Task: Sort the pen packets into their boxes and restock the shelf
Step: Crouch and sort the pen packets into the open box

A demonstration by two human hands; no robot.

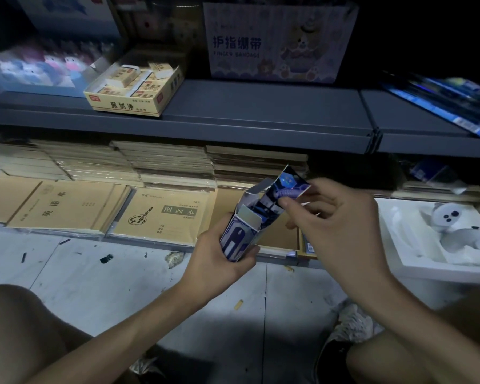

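My left hand grips the lower end of a small blue-and-white pen box, held tilted with its top flaps open. A blue printed pen packet sticks partway out of the box's open top. My right hand pinches that packet's upper end between thumb and fingers. Both hands are in front of the lowest shelf, above the tiled floor.
Brown exercise books lie in stacks on the bottom shelf. On the grey upper shelf stand a yellow eraser box and a finger bandage carton. A white tray with a toy figure is at the right. My knees frame the floor.
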